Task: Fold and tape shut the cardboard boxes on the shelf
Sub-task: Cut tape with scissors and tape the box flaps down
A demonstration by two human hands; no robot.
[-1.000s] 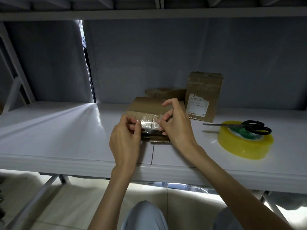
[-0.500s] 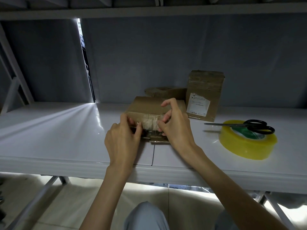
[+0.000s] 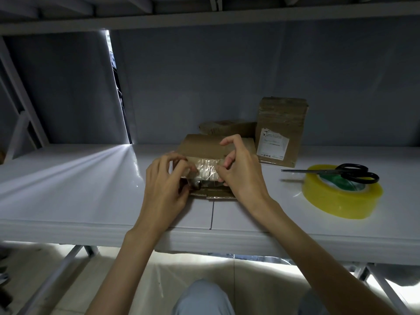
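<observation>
Both hands on one small cardboard box (image 3: pixel 205 145), brown, flat-topped, sitting mid-shelf toward the front edge. Left hand (image 3: pixel 167 185) curls its fingertips onto the box's near-left corner, pinching at a strip of clear tape (image 3: pixel 208 170), which is glossy and crinkled and lies across the box's front face. Right hand (image 3: pixel 241 171) pinches the tape's right end between thumb and forefinger, other fingers arched above the lid. A loose flap shows below the tape, lying on the shelf.

Shelf (image 3: pixel 68 189): white, smooth, glossy metal, with a seam running to the front edge just below the box.

Behind the held box, toward the back edge, a low crumpled box (image 3: pixel 227 128). Just to its right, a taller upright box (image 3: pixel 281 130), corrugated, with a white printed label on its face.

Toward the right end of the shelf, a thick tape roll (image 3: pixel 341 196), yellow-tinted with a green core, lying flat. Black-handled scissors (image 3: pixel 336 172) rest on top of it, blades pointing left.
</observation>
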